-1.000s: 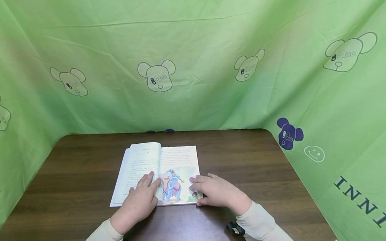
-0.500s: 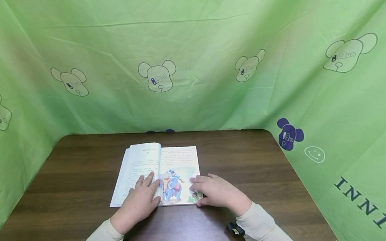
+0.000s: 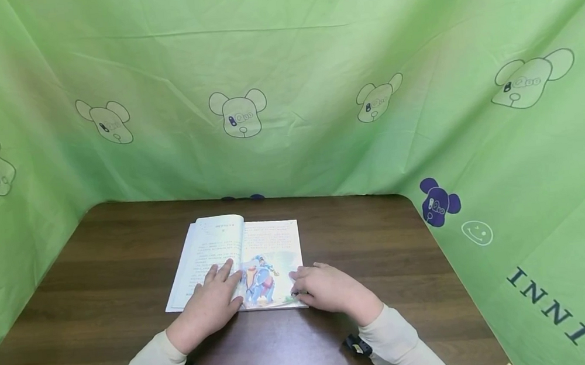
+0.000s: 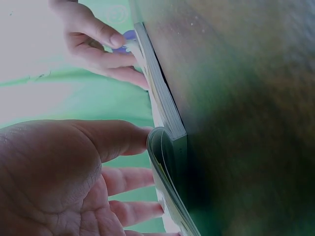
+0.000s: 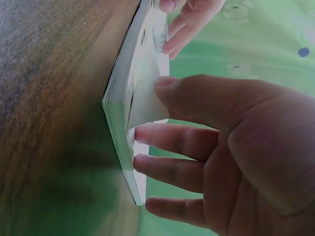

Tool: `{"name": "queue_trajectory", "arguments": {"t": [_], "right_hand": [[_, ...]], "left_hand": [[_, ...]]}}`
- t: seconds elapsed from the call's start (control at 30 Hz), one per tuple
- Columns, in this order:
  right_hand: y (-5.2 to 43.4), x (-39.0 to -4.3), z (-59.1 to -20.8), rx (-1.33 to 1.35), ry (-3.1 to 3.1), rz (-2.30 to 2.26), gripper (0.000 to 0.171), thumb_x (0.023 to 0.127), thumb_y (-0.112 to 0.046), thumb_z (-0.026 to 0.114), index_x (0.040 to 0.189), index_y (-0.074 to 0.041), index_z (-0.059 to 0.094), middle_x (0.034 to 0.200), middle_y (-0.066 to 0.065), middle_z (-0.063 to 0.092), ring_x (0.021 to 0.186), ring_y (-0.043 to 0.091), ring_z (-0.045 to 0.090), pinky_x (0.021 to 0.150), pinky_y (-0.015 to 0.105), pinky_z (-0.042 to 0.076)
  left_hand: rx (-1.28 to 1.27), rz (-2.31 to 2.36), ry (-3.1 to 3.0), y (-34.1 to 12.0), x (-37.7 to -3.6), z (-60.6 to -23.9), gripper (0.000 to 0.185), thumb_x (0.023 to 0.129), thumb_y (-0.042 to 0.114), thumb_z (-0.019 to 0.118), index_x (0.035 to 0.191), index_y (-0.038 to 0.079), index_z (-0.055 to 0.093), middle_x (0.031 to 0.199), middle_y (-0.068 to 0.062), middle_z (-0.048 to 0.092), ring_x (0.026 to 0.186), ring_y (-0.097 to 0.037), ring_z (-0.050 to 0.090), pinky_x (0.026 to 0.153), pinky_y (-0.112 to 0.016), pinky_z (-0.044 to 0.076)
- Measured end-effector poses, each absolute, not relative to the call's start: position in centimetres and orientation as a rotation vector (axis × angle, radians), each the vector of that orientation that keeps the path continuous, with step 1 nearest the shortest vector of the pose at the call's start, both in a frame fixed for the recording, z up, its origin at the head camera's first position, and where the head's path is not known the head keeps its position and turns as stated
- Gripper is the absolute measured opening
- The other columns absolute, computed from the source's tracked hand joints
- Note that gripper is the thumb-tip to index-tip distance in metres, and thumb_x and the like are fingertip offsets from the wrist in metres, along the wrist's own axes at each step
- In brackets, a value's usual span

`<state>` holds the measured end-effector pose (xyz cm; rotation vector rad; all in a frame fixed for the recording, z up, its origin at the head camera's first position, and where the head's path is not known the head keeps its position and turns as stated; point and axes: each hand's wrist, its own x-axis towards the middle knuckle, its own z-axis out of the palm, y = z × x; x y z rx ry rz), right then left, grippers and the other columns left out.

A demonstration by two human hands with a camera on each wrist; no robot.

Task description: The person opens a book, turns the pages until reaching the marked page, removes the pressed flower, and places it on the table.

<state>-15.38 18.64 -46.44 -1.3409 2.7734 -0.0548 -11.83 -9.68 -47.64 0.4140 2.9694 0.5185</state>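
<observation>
An open book [image 3: 271,237] lies on the table, its right-hand page bearing text and a picture of a blue elephant. My left hand [image 3: 210,305] rests on the left page near the spine, fingers spread, thumb by the lower edge. In the left wrist view, the left pages [image 4: 165,169] bulge up in a curve beside the thumb. At the lower right corner is my right hand [image 3: 331,289]. The right wrist view shows its thumb and fingers pinching the raised corner of one page [image 5: 147,101], while the thicker page block [image 5: 115,110] stays down.
The brown wooden table [image 3: 383,244] extends around the book on every side. A green cloth [image 3: 312,163] printed with bear heads hangs behind and along both sides. Black wrist cameras sit under both sleeves.
My right thumb has moved from the book's lower edge inward over the corner, and the page corner there has lifted. The left hand stays nearly in place.
</observation>
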Motion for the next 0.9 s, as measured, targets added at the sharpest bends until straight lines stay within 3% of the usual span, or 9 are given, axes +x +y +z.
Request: {"name": "queue_trajectory", "arguments": {"t": [0.17, 0.27, 0.47, 0.57, 0.67, 0.77, 0.9], "right_hand": [[18.49, -15.51, -46.37, -1.436, 2.820, -0.046, 0.012, 0.098, -0.021, 0.066, 0.087, -0.018, 0.068, 0.097, -0.002, 0.072, 0.094, 0.014, 0.067, 0.088, 0.045, 0.054], [18.43, -15.67, -46.49, -1.453, 2.847, -0.057, 0.020, 0.098, -0.021, 0.065, 0.080, -0.020, 0.056, 0.077, -0.007, 0.057, 0.072, 0.011, 0.055, 0.074, 0.037, 0.050], [18.32, -15.83, -46.47, -1.374, 2.922, -0.093, 0.022, 0.103, -0.024, 0.058, 0.083, -0.020, 0.052, 0.061, -0.012, 0.041, 0.056, 0.009, 0.041, 0.063, 0.033, 0.046], [18.27, -15.81, -46.28, -1.383, 3.012, -0.084, 0.019, 0.104, -0.027, 0.058, 0.086, -0.020, 0.055, 0.055, -0.013, 0.039, 0.049, 0.010, 0.041, 0.058, 0.034, 0.046], [18.17, -15.81, -46.08, -1.446, 3.101, -0.093, 0.016, 0.102, -0.029, 0.062, 0.088, -0.021, 0.060, 0.057, -0.015, 0.050, 0.050, 0.009, 0.051, 0.060, 0.034, 0.048], [18.13, -15.81, -45.83, -1.513, 3.170, -0.127, 0.012, 0.100, -0.030, 0.066, 0.091, -0.022, 0.064, 0.065, -0.015, 0.062, 0.057, 0.007, 0.061, 0.062, 0.032, 0.049], [18.13, -15.73, -45.59, -1.575, 3.226, -0.179, 0.011, 0.099, -0.032, 0.068, 0.093, -0.023, 0.065, 0.072, -0.016, 0.067, 0.064, 0.007, 0.065, 0.064, 0.030, 0.049]], "left_hand": [[0.417, 0.512, 2.970, -9.63, -11.82, -47.52, 0.054, 0.096, 0.028, 0.070, 0.144, 0.006, 0.058, 0.161, -0.022, 0.038, 0.146, -0.052, 0.034, 0.098, -0.079, 0.038], [0.415, 0.519, 2.972, -9.56, -11.77, -47.48, 0.055, 0.096, 0.029, 0.070, 0.144, 0.006, 0.058, 0.161, -0.022, 0.038, 0.146, -0.052, 0.034, 0.099, -0.079, 0.037], [0.417, 0.550, 2.986, -9.33, -11.71, -47.59, 0.066, 0.093, 0.046, 0.073, 0.144, 0.006, 0.058, 0.161, -0.022, 0.038, 0.145, -0.053, 0.034, 0.098, -0.080, 0.037], [0.424, 0.551, 3.002, -9.18, -11.69, -47.73, 0.077, 0.087, 0.055, 0.076, 0.143, 0.006, 0.058, 0.161, -0.022, 0.038, 0.145, -0.054, 0.033, 0.098, -0.080, 0.038], [0.435, 0.543, 3.016, -9.04, -11.59, -47.80, 0.084, 0.082, 0.058, 0.079, 0.143, 0.005, 0.058, 0.161, -0.023, 0.037, 0.145, -0.055, 0.033, 0.096, -0.080, 0.038], [0.445, 0.533, 3.034, -8.95, -11.58, -47.92, 0.084, 0.080, 0.057, 0.081, 0.142, 0.005, 0.059, 0.160, -0.024, 0.038, 0.144, -0.056, 0.034, 0.095, -0.080, 0.039], [0.429, 0.528, 3.049, -8.83, -11.56, -48.05, 0.077, 0.083, 0.053, 0.081, 0.141, 0.007, 0.061, 0.159, -0.023, 0.040, 0.143, -0.056, 0.035, 0.094, -0.080, 0.039]]}}
